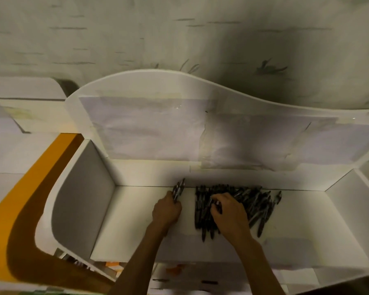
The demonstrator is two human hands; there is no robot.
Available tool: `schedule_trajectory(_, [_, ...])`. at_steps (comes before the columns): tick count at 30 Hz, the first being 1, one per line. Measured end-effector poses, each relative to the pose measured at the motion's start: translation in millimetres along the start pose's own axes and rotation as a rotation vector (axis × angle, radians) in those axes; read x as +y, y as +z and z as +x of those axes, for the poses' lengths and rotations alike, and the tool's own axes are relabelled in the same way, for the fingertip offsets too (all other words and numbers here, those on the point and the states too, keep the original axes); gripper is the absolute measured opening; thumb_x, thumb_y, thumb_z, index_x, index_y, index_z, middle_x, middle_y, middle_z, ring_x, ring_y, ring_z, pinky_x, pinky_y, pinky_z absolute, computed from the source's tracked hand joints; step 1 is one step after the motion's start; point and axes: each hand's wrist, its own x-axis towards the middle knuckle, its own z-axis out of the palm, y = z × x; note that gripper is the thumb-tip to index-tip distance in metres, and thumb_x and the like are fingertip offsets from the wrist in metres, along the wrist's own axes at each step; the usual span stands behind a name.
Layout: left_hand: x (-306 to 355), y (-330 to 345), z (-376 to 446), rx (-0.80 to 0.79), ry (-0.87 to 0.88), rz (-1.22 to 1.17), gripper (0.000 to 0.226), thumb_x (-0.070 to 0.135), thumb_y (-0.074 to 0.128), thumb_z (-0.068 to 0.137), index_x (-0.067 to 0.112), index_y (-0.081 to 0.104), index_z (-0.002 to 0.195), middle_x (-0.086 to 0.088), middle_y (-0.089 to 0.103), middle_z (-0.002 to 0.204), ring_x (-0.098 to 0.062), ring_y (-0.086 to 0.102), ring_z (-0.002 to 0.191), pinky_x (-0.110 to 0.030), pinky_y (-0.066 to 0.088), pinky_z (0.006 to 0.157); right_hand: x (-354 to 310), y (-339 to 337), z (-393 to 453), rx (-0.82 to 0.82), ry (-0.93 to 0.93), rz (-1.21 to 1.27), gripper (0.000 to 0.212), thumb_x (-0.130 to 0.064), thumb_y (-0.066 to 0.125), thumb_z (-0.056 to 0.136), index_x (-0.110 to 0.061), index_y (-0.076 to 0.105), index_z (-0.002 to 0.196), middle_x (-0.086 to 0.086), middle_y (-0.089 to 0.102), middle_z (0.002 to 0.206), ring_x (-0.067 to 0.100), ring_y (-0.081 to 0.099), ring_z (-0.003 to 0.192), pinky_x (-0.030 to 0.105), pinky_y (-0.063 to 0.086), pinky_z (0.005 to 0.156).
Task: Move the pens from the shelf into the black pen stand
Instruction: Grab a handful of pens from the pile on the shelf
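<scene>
Right hand [228,211] pinching slim dark pens [254,201]

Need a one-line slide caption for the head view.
Left hand grips a few pens; right hand picks from the pen pile on the white shelf.

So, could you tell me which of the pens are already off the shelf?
The few pens gripped in the left hand, tips pointing up and away, left of the pile, which lies flat on the shelf under the right hand.
</scene>
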Motion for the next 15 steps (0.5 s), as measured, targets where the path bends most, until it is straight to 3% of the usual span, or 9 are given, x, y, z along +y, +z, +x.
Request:
schedule_trajectory(3, [-12.2, -1.7, 0.8, -0.005, 0.063, -0.185, 0.031, 0.023, 0.063, 0.090, 0.017, 0.055, 0.120, -0.004, 0.065, 0.110, -0.027, 0.062, 0.098, -0.029, 0.046, 0.077, -6.3, 0.5, 7.3, 0.002, -0.013, -0.018, 0.027, -0.024, 0.058, 0.096, -0.021, 0.065, 0.122, -0.002, 0.061, 0.119, 0.015, 0.063, 0.094, 0.035, 0.051, 0.092])
schedule_trajectory(6, [-10.3, -4.3, -3.9, 0.067, 0.059, -0.448, 0.015, 0.021, 0.075, 0.082, 0.014, 0.064, 0.090, -0.002, 0.067, 0.084, -0.020, 0.062, 0.079, -0.028, 0.047, 0.069, -8.7, 0.5, 11.7, 0.004, -0.028, -0.005, 0.027, -0.024, 0.059, 0.095, -0.021, 0.065, 0.121, -0.002, 0.061, 0.119, 0.015, 0.064, 0.096, 0.033, 0.051, 0.092])
schedule_trajectory(8, [-5.9, -7.7, -5.7, 0.142, 0.076, -0.575, 0.019, 0.022, 0.080, 0.079, 0.017, 0.062, 0.075, 0.000, 0.062, 0.070, -0.016, 0.057, 0.067, -0.028, 0.048, 0.065, -9.7, 1.6, 13.3, 0.015, -0.036, -0.001, 0.027, -0.024, 0.059, 0.095, -0.022, 0.066, 0.121, -0.002, 0.062, 0.119, 0.015, 0.064, 0.096, 0.035, 0.051, 0.092])
schedule_trajectory(12, [9.9, -18.1, -10.1, 0.149, 0.189, -0.733, 0.033, 0.027, 0.080, 0.081, 0.020, 0.052, 0.065, 0.010, 0.051, 0.058, -0.007, 0.046, 0.055, -0.020, 0.043, 0.056, -12.1, 4.9, 12.3, 0.005, -0.031, -0.043, 0.027, -0.025, 0.058, 0.096, -0.022, 0.065, 0.122, -0.004, 0.060, 0.121, 0.016, 0.062, 0.097, 0.032, 0.047, 0.095])
schedule_trajectory(15, [17.3, -22.5, -11.5, 0.131, 0.283, -0.772, 0.039, 0.030, 0.077, 0.085, 0.019, 0.048, 0.061, 0.005, 0.048, 0.057, -0.012, 0.046, 0.058, -0.025, 0.044, 0.058, -12.4, 7.6, 9.3, 0.007, -0.038, -0.040, 0.026, -0.024, 0.058, 0.096, -0.023, 0.065, 0.120, -0.004, 0.060, 0.120, 0.015, 0.062, 0.094, 0.033, 0.048, 0.093])
